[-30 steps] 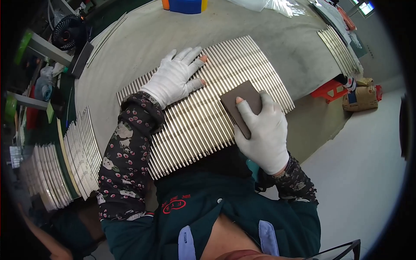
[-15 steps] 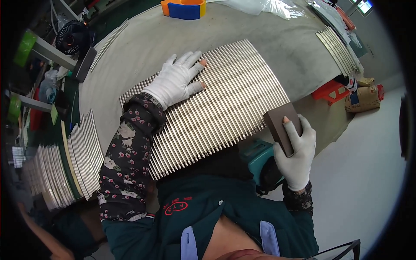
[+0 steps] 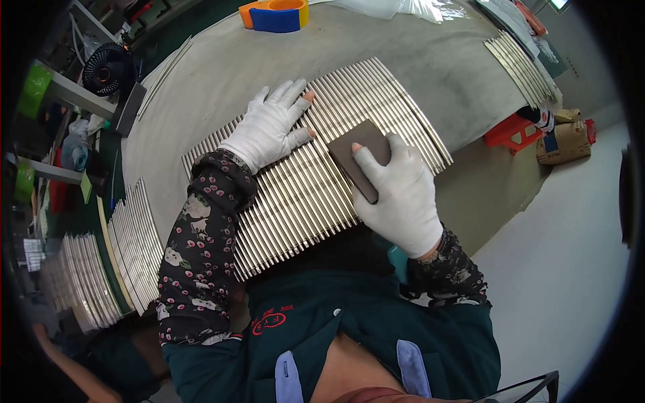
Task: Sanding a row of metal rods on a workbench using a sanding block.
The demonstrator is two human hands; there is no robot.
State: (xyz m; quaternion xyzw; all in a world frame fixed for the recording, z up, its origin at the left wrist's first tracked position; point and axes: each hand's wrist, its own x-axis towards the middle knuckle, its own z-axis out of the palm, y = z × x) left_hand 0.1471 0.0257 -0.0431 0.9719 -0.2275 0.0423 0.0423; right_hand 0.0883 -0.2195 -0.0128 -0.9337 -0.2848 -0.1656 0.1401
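Thin, shiny metal rods (image 3: 295, 195) lie side by side in a broad sheet across the near part of the table. My left hand (image 3: 265, 127), in a white glove with some fingertips bare, rests flat on the sheet's left half, fingers stretched out. Gripped in my gloved right hand (image 3: 402, 191) is a dark brown sanding block (image 3: 359, 151). The block lies on the rods right of the middle, with my thumb along its near side. Its underside is hidden.
A large table with a grey cover (image 3: 443, 87) carries the rods. Further rod bundles stand at the left (image 3: 134, 245) and far right (image 3: 517, 67). An orange and blue tape dispenser (image 3: 275, 17) sits at the back. A small black fan (image 3: 106, 69) is at the left, a red stool (image 3: 514, 138) at the right.
My right hand has slid the sanding block leftward from the right edge of the rods to right of their middle. My left hand stays flat in place on the rods.
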